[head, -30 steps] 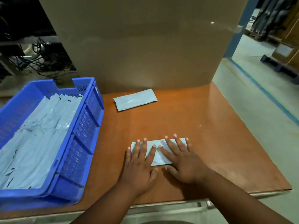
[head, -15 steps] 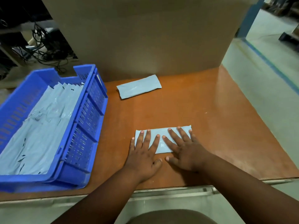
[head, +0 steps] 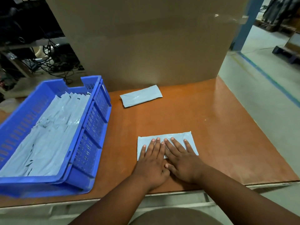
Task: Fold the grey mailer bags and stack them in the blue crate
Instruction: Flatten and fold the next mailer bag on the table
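A folded grey mailer bag (head: 186, 138) lies flat on the wooden table near the front edge. My left hand (head: 152, 161) and my right hand (head: 181, 161) press on it side by side, fingers straight and spread, covering its near half. A second folded mailer bag (head: 140, 97) lies farther back, near the cardboard wall. The blue crate (head: 95, 120) stands at the left and holds several grey mailer bags (head: 48, 137) laid in overlapping rows.
The brown table (head: 219, 135) ends at the right, where the floor with a blue line (head: 266, 78) begins. A tall cardboard wall (head: 146, 38) closes the back. Cables and shelving (head: 48, 62) sit behind the crate.
Both hands have slid together toward the middle of the bag, so their fingers now touch. The bag itself stays in place on the table.
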Tool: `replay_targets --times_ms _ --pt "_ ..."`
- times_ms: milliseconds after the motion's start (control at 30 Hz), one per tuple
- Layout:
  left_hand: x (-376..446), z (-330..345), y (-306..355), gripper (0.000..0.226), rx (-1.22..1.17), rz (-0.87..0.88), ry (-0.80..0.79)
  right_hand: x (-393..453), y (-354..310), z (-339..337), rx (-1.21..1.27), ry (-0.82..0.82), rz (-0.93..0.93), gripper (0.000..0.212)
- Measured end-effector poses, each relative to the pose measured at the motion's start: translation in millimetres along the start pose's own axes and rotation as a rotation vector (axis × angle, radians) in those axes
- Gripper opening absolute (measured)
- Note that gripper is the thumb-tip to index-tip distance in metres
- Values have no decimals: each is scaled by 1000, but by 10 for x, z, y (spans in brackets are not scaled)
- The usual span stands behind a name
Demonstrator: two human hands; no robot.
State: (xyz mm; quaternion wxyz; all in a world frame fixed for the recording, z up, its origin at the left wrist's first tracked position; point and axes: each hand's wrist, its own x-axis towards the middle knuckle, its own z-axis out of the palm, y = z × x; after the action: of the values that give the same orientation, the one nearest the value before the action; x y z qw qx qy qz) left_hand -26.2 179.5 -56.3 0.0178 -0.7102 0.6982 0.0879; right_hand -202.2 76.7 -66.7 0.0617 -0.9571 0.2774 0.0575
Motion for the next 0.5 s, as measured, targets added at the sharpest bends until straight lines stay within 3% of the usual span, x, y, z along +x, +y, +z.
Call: replay_targets --times_ms 200,367,500 --pt "51 -6 -28 90 -5 3 -32 55 -1 -228 54 -128 17 76" --pt "122 -3 -191 83 -50 20 66 89 95 -269 70 77 73 75" --pt "247 72 -196 71 -5 73 147 234 98 -171 -16 57 33 76"
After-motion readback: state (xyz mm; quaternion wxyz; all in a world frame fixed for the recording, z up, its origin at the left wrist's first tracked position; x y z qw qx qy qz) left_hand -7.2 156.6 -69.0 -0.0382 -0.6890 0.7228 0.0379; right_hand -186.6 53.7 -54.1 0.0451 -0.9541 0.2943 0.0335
